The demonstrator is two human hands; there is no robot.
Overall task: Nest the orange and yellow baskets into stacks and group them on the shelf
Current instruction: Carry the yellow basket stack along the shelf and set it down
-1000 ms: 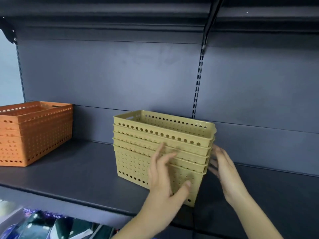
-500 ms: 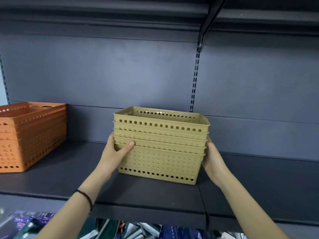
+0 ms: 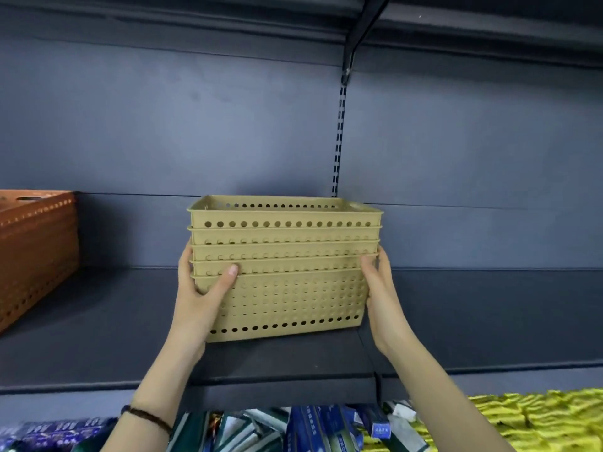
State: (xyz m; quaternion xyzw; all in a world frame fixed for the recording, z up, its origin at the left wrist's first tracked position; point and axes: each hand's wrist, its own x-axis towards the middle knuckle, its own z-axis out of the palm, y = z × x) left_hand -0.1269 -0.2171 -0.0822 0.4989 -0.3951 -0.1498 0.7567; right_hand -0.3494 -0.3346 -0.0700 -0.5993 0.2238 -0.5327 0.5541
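While resting on the shelf [image 3: 130,321], clasped between left hand [image 3: 199,298] and right hand [image 3: 381,295]: yellow basket stack [image 3: 284,269], orange stack [image 3: 36,252] well left.

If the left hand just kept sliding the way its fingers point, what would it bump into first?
The left hand grips the yellow basket stack, fingers pointing up and back along its end. Past the stack, it would probably meet the shelf's dark back panel first; depth is hard to judge.

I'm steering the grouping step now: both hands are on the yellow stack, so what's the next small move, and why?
Probably slide the yellow stack left along the shelf toward the orange stack. The left hand and right hand clamp its two ends, it looks fully nested, and a wide bare gap separates the two stacks.
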